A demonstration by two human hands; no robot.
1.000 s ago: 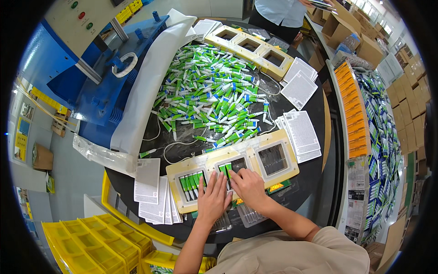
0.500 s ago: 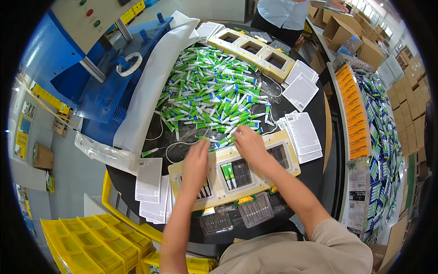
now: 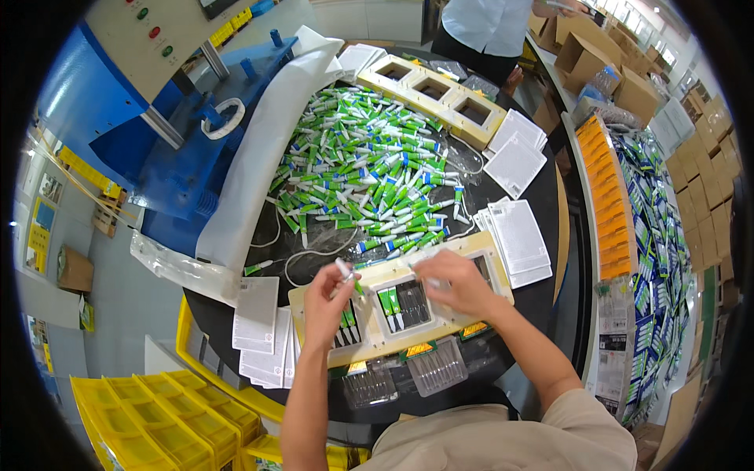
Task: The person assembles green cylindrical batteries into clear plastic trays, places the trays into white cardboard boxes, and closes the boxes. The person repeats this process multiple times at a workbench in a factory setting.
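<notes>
My left hand [image 3: 324, 308] is closed on a small green tube with a white cap [image 3: 343, 268], held above the left window of a cream frame [image 3: 377, 348]. My right hand [image 3: 463, 289] hovers over the frame between its middle and right windows, fingers pinched around something pale and blurred. Clear blister trays with narrow slots sit in the frame's windows. Several green tubes [image 3: 348, 323] lie in the left tray; two tubes [image 3: 390, 306] stand side by side in the middle tray [image 3: 414, 302]. My right hand partly hides the right window.
Beyond the frame lies a big heap of green-and-white tubes [image 3: 369, 165]. A second cream frame [image 3: 432, 90] is at the back. White cards [image 3: 518, 243] are stacked right, more cards [image 3: 255, 314] left. Blue machinery [image 3: 177, 173] stands left, yellow crates [image 3: 149, 416] lower left. Another person [image 3: 485, 31] stands behind.
Both hands have drawn back from the heap's near edge to above the cream frame. A white-capped tube now shows in my left hand.
</notes>
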